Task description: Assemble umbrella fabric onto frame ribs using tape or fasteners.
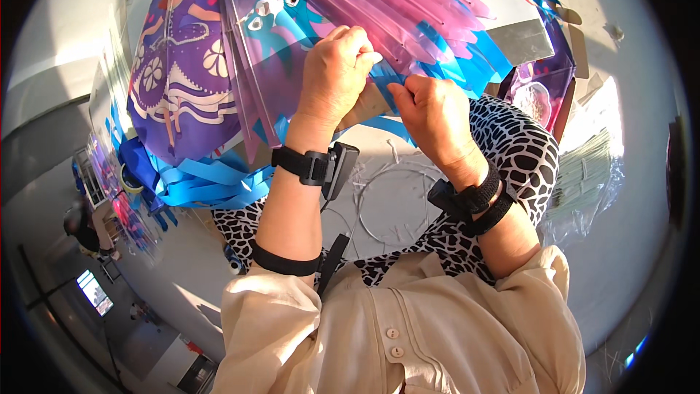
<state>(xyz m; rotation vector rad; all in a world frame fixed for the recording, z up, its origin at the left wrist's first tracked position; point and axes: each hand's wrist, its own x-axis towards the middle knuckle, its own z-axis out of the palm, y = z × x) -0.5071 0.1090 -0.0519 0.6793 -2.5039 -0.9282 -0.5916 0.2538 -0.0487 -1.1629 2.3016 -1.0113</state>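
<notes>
A stack of kites [182, 66], in thin purple and pink sheet with printed cartoon figures, lies fanned out before me. Blue ribbons [211, 184] hang along its near edge, and more blue ribbon runs between my hands. My left hand [335, 76] is closed in a pinch over the pink part, its thumb and finger pressed together. Just to its right, my right hand [436, 113] is closed too, knuckles up, thumb beside the blue ribbon at the pink kites' ends. What lies between the fingers of either hand is too small or hidden to make out.
A white carton with red print [529, 42] stands under the kites. To the right are an open purple box [543, 87] and a clear bag of thin pale rods [583, 182]. A tape roll [130, 179] hangs at left. Another person [91, 226] is farther left.
</notes>
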